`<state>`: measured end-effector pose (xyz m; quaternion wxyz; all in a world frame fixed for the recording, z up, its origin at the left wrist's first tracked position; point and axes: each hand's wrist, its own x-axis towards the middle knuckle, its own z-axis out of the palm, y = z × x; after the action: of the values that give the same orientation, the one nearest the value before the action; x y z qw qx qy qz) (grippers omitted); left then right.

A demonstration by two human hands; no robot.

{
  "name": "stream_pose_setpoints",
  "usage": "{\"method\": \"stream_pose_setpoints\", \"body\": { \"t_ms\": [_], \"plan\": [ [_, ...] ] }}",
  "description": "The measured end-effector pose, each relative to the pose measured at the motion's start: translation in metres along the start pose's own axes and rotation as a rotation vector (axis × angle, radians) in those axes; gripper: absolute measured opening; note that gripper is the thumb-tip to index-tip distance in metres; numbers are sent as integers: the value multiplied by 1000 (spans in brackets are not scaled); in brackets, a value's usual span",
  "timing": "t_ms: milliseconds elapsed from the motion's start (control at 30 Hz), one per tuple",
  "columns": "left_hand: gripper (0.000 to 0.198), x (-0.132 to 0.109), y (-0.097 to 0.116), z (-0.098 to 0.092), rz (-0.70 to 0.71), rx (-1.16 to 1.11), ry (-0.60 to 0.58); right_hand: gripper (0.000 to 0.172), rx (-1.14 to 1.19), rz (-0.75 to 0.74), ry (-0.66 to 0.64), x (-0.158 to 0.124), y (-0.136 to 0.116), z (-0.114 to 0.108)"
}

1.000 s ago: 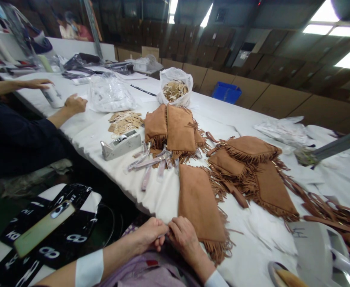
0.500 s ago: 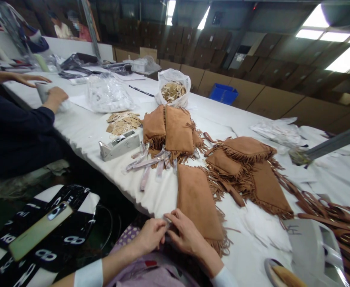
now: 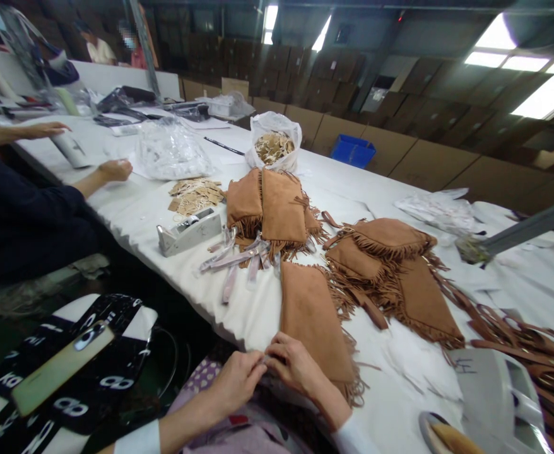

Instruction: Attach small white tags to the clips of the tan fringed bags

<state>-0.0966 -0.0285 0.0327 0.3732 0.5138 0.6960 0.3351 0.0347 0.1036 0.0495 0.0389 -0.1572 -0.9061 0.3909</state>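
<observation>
My left hand point(image 3: 240, 378) and my right hand point(image 3: 293, 366) meet at the table's front edge, above my lap. Both have their fingers pinched together, tip to tip. Whatever sits between the fingertips is too small and hidden to name. Just beyond my right hand lies a flat brown fringed bag point(image 3: 312, 315), its lower left side partly covered by that hand. Further back, more brown fringed bags point(image 3: 284, 208) are stacked, with thin plastic-wrapped straps point(image 3: 239, 255) in front of them. Another pile of fringed bags point(image 3: 385, 246) lies to the right.
A grey tape dispenser point(image 3: 189, 232) stands left of the straps, by loose tan tags point(image 3: 195, 195). A plastic bag of tags point(image 3: 274, 148) is behind. At right are brown straps point(image 3: 518, 334) and another dispenser point(image 3: 495, 391). A co-worker's hand point(image 3: 116, 170) is at left.
My fingertips have come closer together, with the right fingers curling in more. The co-worker's near hand has moved right, away from the grey-white roll, which now leans.
</observation>
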Motion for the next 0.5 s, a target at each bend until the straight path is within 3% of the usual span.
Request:
{"method": "stream_pose_setpoints", "body": {
  "t_ms": [133,200,267,367,500],
  "plan": [
    [30,0,3,0,3,17,55,18,-17,0,80,-3,-3,10],
    [32,1,5,1,-34,-45,65,15,-3,-1,140,-9,-3,13],
    [34,3,5,3,-98,-125,59,23,28,7,233,-21,-1,10],
    [35,6,2,5,-194,-255,25,35,-27,116,516,-56,7,-10],
    [49,4,-5,12,-247,-390,-36,41,-277,475,1004,-136,25,-61]
  ]
}}
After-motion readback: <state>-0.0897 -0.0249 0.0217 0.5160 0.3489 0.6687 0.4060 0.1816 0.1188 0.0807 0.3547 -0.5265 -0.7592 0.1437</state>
